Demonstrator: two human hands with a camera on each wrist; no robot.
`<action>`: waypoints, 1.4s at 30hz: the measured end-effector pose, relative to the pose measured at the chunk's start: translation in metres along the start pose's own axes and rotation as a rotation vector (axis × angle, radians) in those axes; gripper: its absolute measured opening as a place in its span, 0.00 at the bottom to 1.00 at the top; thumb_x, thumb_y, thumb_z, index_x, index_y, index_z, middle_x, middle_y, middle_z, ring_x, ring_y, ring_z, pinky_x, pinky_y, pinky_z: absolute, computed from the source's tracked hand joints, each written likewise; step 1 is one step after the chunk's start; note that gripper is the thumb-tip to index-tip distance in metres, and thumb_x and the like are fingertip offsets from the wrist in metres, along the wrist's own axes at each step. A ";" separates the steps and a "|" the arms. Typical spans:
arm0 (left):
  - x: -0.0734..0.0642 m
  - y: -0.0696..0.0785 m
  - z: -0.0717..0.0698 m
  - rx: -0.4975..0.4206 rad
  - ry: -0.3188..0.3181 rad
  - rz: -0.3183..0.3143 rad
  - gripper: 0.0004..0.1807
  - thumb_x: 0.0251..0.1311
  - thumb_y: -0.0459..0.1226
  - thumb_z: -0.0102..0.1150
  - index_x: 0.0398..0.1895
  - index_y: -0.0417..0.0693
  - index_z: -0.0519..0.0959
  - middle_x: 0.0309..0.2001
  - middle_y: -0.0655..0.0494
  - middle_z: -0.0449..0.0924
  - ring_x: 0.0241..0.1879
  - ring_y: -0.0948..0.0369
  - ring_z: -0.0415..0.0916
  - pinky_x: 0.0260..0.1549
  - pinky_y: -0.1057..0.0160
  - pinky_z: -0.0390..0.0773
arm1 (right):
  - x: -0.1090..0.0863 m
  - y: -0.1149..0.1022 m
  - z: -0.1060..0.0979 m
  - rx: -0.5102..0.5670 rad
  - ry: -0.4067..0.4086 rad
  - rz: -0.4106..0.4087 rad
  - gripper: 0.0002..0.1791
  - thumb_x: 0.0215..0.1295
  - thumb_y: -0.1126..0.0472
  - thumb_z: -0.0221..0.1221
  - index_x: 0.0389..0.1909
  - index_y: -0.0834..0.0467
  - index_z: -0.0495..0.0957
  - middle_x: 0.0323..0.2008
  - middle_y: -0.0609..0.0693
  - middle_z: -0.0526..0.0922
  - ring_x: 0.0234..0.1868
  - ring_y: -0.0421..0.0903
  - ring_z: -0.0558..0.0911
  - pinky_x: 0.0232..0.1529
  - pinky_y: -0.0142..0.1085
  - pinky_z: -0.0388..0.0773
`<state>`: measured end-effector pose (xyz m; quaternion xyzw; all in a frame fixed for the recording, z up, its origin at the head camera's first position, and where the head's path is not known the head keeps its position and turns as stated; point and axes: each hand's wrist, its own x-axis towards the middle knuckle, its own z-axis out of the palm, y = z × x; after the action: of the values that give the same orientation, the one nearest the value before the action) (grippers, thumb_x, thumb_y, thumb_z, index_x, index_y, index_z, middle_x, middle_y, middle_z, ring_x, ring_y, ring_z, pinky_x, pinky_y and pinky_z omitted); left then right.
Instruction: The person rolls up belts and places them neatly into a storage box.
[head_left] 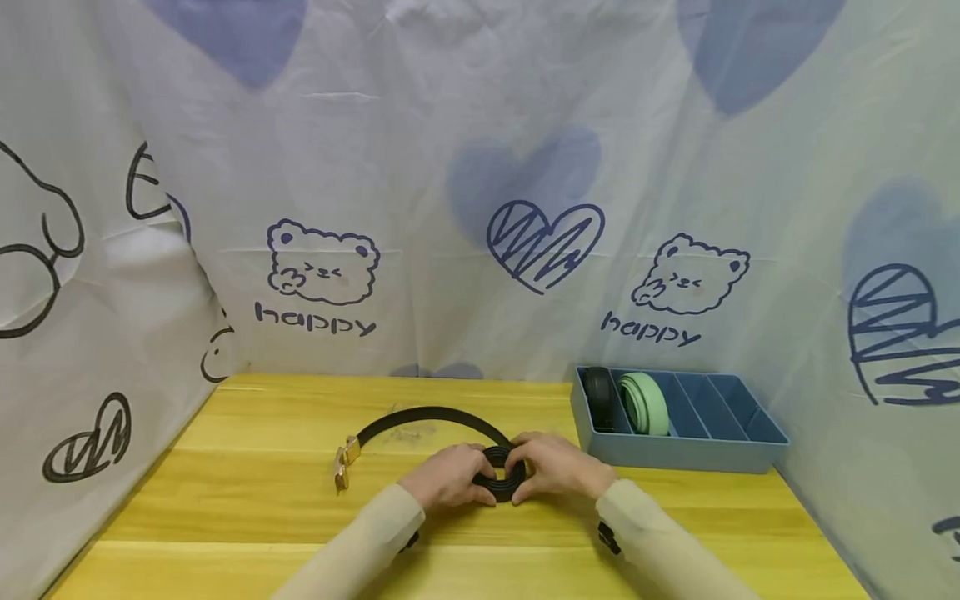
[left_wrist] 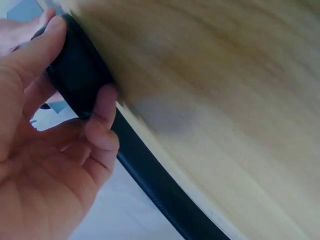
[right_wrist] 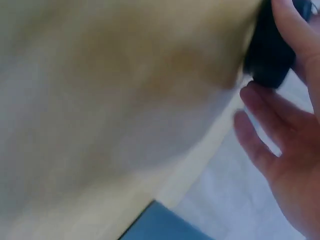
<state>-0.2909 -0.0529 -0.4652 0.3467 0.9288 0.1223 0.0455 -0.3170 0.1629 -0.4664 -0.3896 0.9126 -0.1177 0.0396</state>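
Observation:
A black belt lies on the wooden table, partly wound into a coil standing on its edge. Its loose end arcs away to the left and finishes in a gold-coloured buckle. My left hand grips the coil's left side, thumb at the near side and fingers behind. Opposite it, my right hand holds the coil's right side between thumb and fingers. In the left wrist view the coiled belt sits between thumb and fingertips, the loose strap running off beyond. The right wrist view shows the coil within the fingers.
At the back right stands a blue divided box. A rolled black belt and a rolled mint-green belt occupy its left compartments. A white printed cloth hangs behind the wooden table and along its sides.

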 end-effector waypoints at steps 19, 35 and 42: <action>0.003 -0.011 -0.002 0.100 0.031 0.096 0.15 0.55 0.51 0.68 0.43 0.58 0.87 0.41 0.63 0.86 0.41 0.63 0.81 0.44 0.62 0.80 | 0.003 0.006 0.000 0.018 -0.023 0.032 0.22 0.48 0.37 0.71 0.44 0.41 0.86 0.57 0.48 0.80 0.56 0.47 0.79 0.56 0.45 0.76; 0.006 -0.005 0.005 0.136 0.117 0.015 0.14 0.56 0.55 0.65 0.36 0.59 0.88 0.35 0.63 0.86 0.39 0.59 0.80 0.37 0.58 0.80 | 0.005 -0.003 0.004 -0.085 0.019 0.064 0.26 0.52 0.37 0.69 0.51 0.44 0.82 0.45 0.45 0.83 0.43 0.42 0.81 0.48 0.43 0.77; 0.006 -0.016 -0.003 0.059 -0.002 0.012 0.19 0.58 0.51 0.66 0.51 0.57 0.85 0.51 0.62 0.85 0.60 0.55 0.76 0.56 0.54 0.76 | 0.008 0.003 0.003 -0.222 0.067 0.012 0.30 0.45 0.29 0.68 0.45 0.42 0.85 0.38 0.40 0.86 0.36 0.40 0.82 0.41 0.38 0.80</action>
<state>-0.3060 -0.0610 -0.4667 0.3535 0.9299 0.0947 0.0358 -0.3247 0.1587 -0.4701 -0.3820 0.9231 -0.0284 -0.0338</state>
